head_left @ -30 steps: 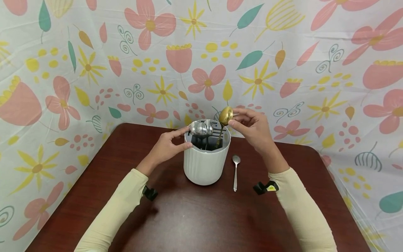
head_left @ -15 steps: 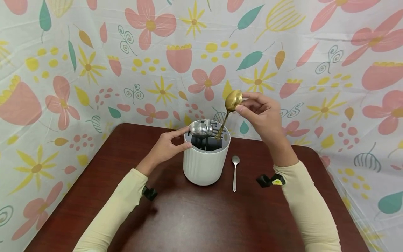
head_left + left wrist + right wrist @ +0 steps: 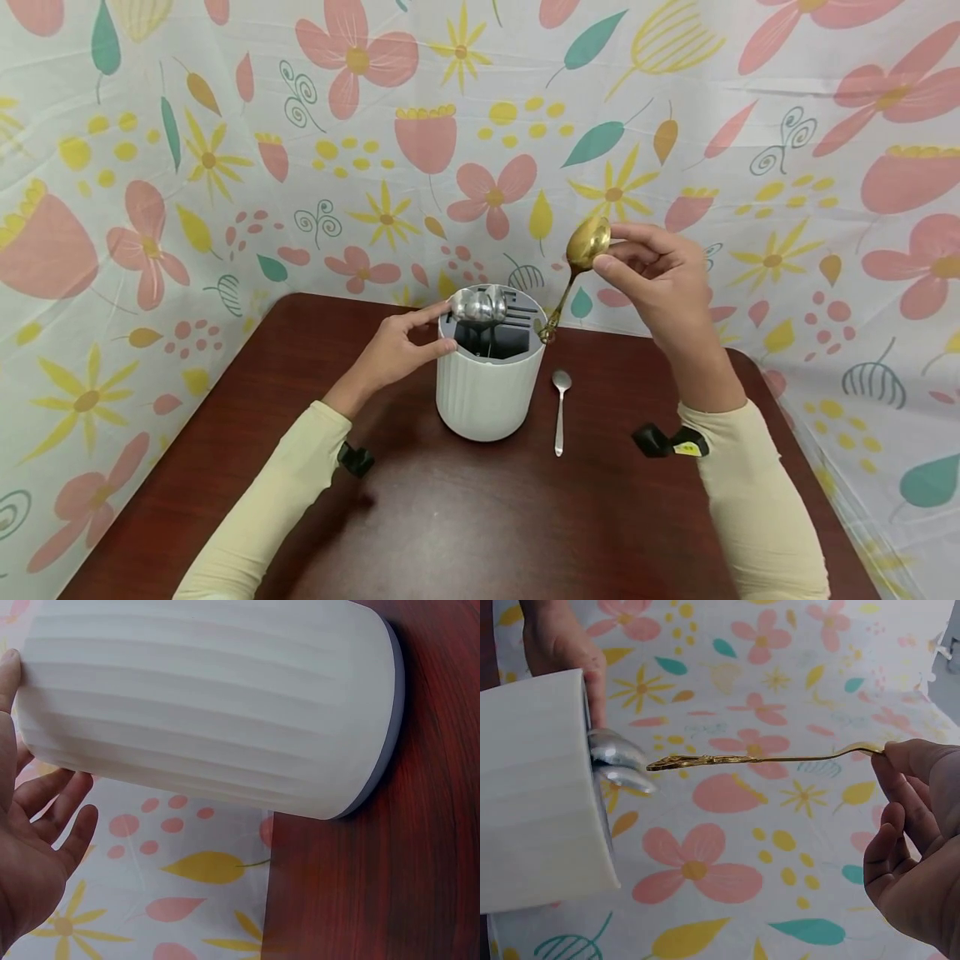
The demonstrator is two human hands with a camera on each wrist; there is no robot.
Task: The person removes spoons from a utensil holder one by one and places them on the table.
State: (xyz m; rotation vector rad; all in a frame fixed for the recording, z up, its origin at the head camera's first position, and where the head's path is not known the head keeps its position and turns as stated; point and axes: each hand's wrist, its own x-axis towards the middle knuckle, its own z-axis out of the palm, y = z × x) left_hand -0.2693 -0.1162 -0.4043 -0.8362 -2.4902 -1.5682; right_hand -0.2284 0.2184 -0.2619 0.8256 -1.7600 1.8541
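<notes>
By its golden bowl, my right hand point(image 3: 667, 279) pinches an ornate gold spoon point(image 3: 587, 246) between thumb and fingers. The spoon's decorated handle slants down, its end at the right rim of a white ribbed cutlery holder point(image 3: 487, 404) in the head view. In the right wrist view, that gold handle point(image 3: 795, 758) points toward the holder, apart from it. Silver spoons point(image 3: 480, 307) stand bowl-up inside the holder. My left hand point(image 3: 393, 354) rests on the holder's left rim, thumb and index finger spread and fairly straight; other fingers point(image 3: 71, 799) lie loosely by its side.
A silver teaspoon point(image 3: 560, 417) lies on the dark reddish-brown table point(image 3: 435, 517), right of the holder. The holder's top has a grey divided insert point(image 3: 517, 340) with slots. A flower-printed cloth point(image 3: 495, 108) hangs behind the table and at its sides.
My right hand has lifted the gold spoon up out of the holder and carried it to the right. The left hand, the holder and the teaspoon have stayed put.
</notes>
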